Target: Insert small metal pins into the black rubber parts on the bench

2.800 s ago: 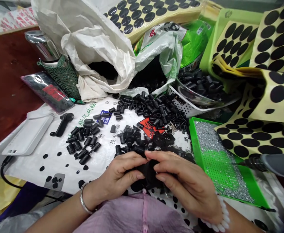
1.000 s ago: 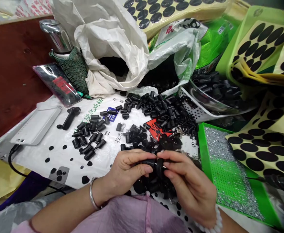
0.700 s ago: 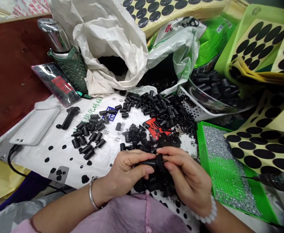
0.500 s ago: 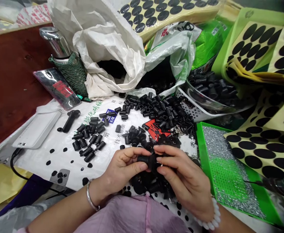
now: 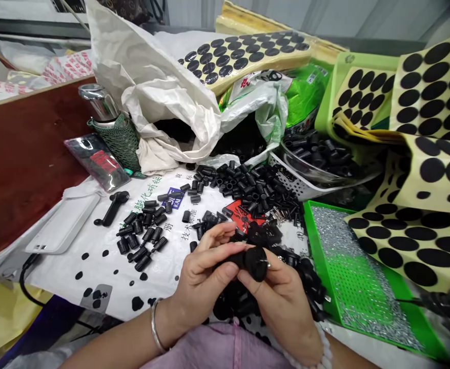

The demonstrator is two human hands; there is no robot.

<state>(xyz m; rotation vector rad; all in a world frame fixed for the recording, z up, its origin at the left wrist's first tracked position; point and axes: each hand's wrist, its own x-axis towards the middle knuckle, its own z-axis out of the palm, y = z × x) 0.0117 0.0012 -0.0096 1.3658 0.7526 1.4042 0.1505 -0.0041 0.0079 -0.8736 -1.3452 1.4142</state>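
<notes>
My left hand is closed on the cylindrical end of a black knob-like part. A round disc forms its other end, and a small shiny metal tip sticks out there. My right hand is closed around that same part near the disc, thumb in front. Fingers hide the middle of the part, so I cannot tell how its pieces join. Below and behind my hands lies a heap of black parts. To the left, short black cylinders are scattered on the white sheet.
A green tray of small silvery pieces sits at right, with a drill-like tool over its edge. Behind stand open white bags and a bowl of black tubes. A phone and a white device lie left.
My hands have turned the black part, so its disc and metal tip now show. My right hand has shifted lower around it. The view has tilted up a little.
</notes>
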